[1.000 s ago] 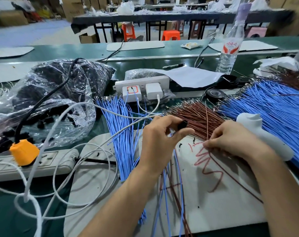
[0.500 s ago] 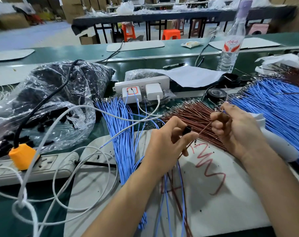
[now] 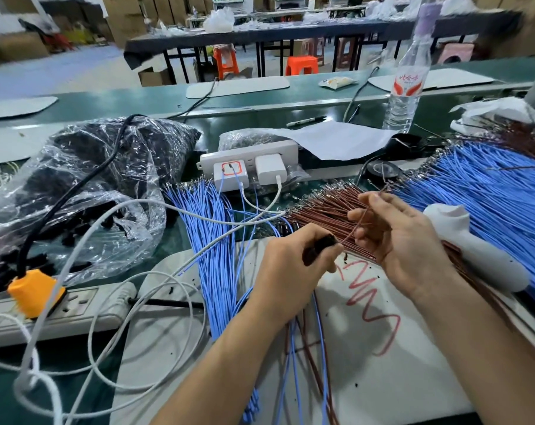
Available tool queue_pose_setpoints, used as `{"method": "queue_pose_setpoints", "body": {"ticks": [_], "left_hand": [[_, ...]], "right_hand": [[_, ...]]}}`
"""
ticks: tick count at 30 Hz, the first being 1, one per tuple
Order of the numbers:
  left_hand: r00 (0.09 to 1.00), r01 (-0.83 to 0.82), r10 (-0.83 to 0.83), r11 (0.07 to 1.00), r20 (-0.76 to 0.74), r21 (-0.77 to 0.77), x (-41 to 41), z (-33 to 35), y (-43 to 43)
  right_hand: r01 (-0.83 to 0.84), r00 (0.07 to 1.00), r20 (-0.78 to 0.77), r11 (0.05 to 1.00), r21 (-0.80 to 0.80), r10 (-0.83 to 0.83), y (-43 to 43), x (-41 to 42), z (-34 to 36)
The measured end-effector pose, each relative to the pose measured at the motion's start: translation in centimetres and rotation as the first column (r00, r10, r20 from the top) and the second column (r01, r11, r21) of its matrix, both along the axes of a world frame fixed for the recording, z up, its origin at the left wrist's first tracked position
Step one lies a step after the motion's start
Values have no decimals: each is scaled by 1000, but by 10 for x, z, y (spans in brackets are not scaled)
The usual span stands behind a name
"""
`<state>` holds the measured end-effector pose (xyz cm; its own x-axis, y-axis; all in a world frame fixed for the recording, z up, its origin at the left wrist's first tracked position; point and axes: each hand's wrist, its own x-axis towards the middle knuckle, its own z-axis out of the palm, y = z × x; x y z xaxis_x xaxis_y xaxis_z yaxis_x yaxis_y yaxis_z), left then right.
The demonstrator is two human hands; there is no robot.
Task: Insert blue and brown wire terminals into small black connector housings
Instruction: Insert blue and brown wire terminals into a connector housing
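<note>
While left hand (image 3: 287, 271) grips one black housing (image 3: 319, 245), right hand (image 3: 396, 237) pinches one brown wire (image 3: 353, 229), tip seemingly at housing

Two hands are working: the left hand (image 3: 286, 271) is pinching one black connector housing (image 3: 320, 248) and the right hand (image 3: 404, 240) is holding one brown wire (image 3: 356, 223). Two blue bundles are lying there, the left blue bundle (image 3: 212, 250) and the right blue bundle (image 3: 490, 194). Two power strips are lying out, the near grey strip (image 3: 85, 311) and the far white strip (image 3: 248, 153), which is carrying two white chargers (image 3: 271, 168). One water bottle (image 3: 407, 84) is standing far right, two orange stools (image 3: 301, 65) beyond.
</note>
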<state>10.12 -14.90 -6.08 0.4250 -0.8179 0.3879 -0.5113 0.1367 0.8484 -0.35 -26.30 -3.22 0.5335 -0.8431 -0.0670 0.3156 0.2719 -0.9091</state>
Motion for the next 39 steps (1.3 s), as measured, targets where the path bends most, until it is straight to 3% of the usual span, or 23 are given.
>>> {"method": "queue_pose_setpoints", "body": {"ticks": [9,14,17,20,22,25,29,33,39], "left_hand": [[997,-54,50,997,62,53,0,0,1],[981,-151,139,984,134,89,2,-1,2],[958,-229,210,970,197,80,4,-1,1],[922,-326,299,942,245,77,7,-2,1],[900,-384,357,921,250,70,9,-3,1],[887,-419,406,908,222,14,10,-2,1],[910,-383,391,920,139,-76,12,3,1],[983,-183,182,983,31,16,6,4,0],[990,-1,1,1000,-139,0,0,4,1]], "right_hand": [[207,955,177,963,173,-237,-14,-7,1],[344,934,84,937,59,-348,-18,-9,-1],[202,956,196,974,106,-220,-19,-12,2],[-54,871,488,975,215,-60,-20,-20,8],[-168,836,547,968,185,40,-20,-24,11],[-138,885,460,983,119,69,-18,-20,11],[1,916,401,999,51,-22,-20,-14,11],[111,933,345,994,-19,-98,-19,-12,10],[214,942,275,976,-49,-193,-10,-12,12]]}}
